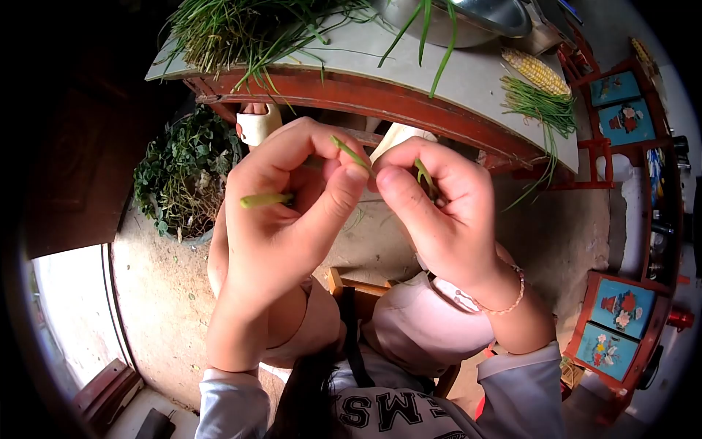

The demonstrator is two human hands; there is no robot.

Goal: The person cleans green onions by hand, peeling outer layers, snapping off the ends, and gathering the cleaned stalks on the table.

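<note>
Both hands are raised in front of the table, fingertips nearly touching. My left hand [292, 197] is closed, thumb against forefinger, on a green stem [349, 152]; another green piece [265, 199] sticks out of its palm side. My right hand [446, 201] is closed too, its thumb and forefinger pinched beside the left thumb, with a green stalk [424, 175] curled within its fingers. Above them on the table lies a big heap of green stalks [219, 36]. A smaller bundle of green stalks [540, 106] lies at the table's right end.
The table [336, 62] with a red wooden edge spans the top. On it are a metal bowl [468, 22] and a corn cob [536, 71]. A leafy potted plant [183, 175] stands at left. Red cabinets with blue painted doors [627, 121] line the right.
</note>
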